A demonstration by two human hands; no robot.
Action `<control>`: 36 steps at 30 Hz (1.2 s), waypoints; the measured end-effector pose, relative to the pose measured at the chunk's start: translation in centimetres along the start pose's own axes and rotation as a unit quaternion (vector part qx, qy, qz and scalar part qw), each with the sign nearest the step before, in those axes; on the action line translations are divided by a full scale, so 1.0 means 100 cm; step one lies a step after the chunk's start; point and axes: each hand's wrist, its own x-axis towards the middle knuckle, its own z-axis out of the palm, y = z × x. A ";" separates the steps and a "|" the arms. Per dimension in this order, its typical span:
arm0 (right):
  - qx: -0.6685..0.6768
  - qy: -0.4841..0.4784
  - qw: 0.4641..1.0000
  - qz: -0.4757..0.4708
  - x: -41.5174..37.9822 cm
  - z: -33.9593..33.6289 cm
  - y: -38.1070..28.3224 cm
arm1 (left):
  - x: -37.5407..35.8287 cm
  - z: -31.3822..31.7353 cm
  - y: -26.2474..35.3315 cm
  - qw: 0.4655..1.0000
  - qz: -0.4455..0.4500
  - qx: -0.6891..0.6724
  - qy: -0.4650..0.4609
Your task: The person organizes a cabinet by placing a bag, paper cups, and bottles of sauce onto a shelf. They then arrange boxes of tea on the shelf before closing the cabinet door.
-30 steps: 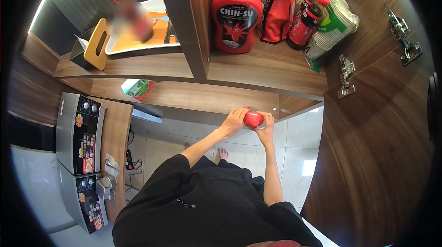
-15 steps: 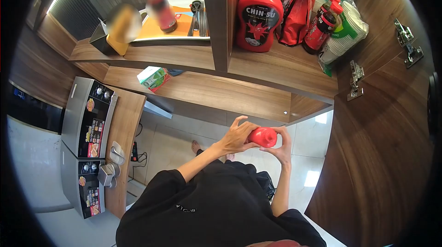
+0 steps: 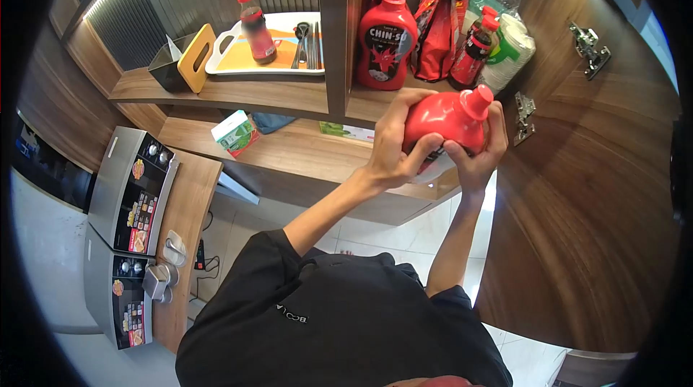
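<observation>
A big red chili sauce bottle (image 3: 442, 121) is held in front of the shelf, tilted, its red cap up and to the right. My left hand (image 3: 395, 143) wraps its left side with the thumb across the front. My right hand (image 3: 482, 156) grips the right side below the cap, thumb near the other thumb. My fingers cover much of the label. Behind it on the shelf stands a similar red Chin-Su bottle (image 3: 385, 40), beside red packets (image 3: 439, 19), dark sauce bottles with red caps (image 3: 473, 51) and stacked paper cups (image 3: 510, 55).
On the left shelf are a white tray (image 3: 216, 62) with a red-capped bottle (image 3: 258, 29), a black box (image 3: 164, 69) and a yellow board (image 3: 196, 58). A green-white carton (image 3: 234, 133) lies on the lower shelf. An open cabinet door (image 3: 570, 228) borders the right; appliances (image 3: 133, 188) stand left.
Both hands have lifted the red bottle up and forward, from low in front of my body to just before the right-hand shelf. The camera view has shifted slightly.
</observation>
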 end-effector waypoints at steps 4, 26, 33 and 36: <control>0.042 0.006 0.999 0.017 0.022 0.010 -0.011 | 0.023 0.003 -0.003 0.999 0.019 0.003 0.037; 0.164 -0.002 0.948 0.271 -0.048 0.023 0.078 | 0.042 0.020 -0.084 0.999 0.010 0.011 -0.041; -0.026 0.034 0.983 0.177 -0.055 0.031 0.081 | 0.037 0.016 -0.093 0.997 -0.004 0.002 -0.082; -0.106 0.100 0.977 0.156 -0.053 0.040 0.083 | 0.020 0.013 -0.110 0.989 -0.040 0.110 -0.088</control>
